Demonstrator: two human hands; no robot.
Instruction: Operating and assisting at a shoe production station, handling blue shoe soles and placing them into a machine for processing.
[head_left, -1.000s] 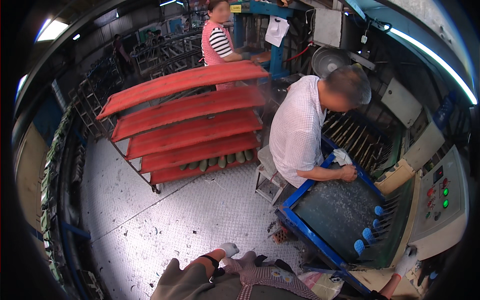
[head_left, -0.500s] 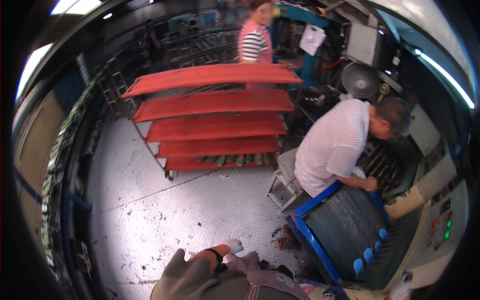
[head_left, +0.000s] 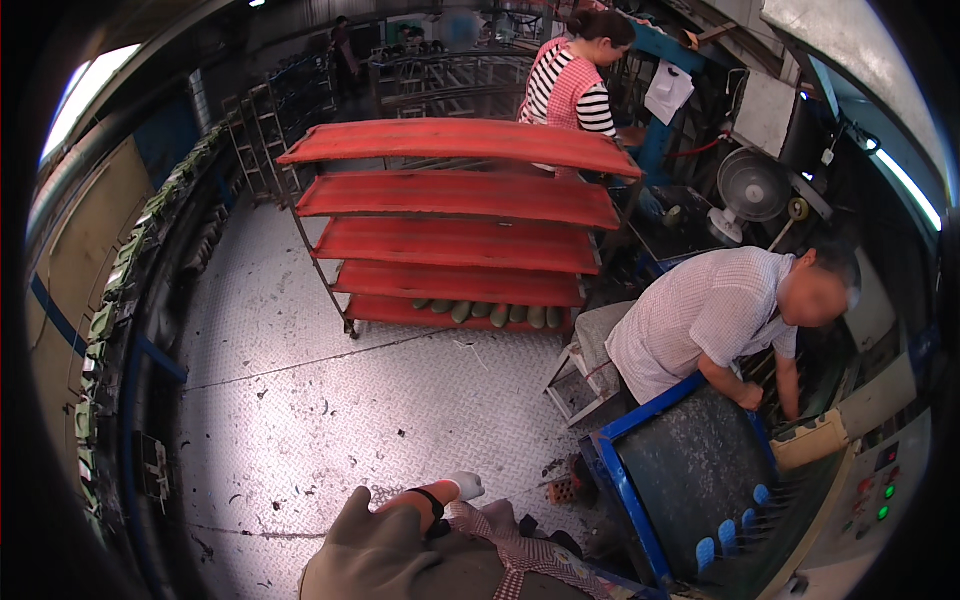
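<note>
My left hand [head_left: 466, 487], in a white glove, is held in front of my body over my checked apron [head_left: 508, 550]. Its fingers look curled together, and nothing shows in them. At the lower right rim, beside the machine, a small pale patch [head_left: 796, 586] may be part of my right glove; its fingers are hidden. Several blue sole-shaped pieces [head_left: 728, 537] stand in a slanting row along the edge of the dark, blue-framed surface [head_left: 690, 460] to my right.
A wheeled rack with red shelves [head_left: 455, 245] stands ahead, dark green rounded pieces [head_left: 500, 315] on its lowest shelf. A co-worker [head_left: 690, 310] leans over the machine by a stool [head_left: 585, 375]. Another person [head_left: 570, 85] stands behind the rack. Green pieces line a rail [head_left: 105, 320] at left.
The view has shifted, and the white-gloved right hand seen at the lower right has mostly left it. The co-worker at the machine leans further right, reaching into it. The person behind the rack has turned and bent down.
</note>
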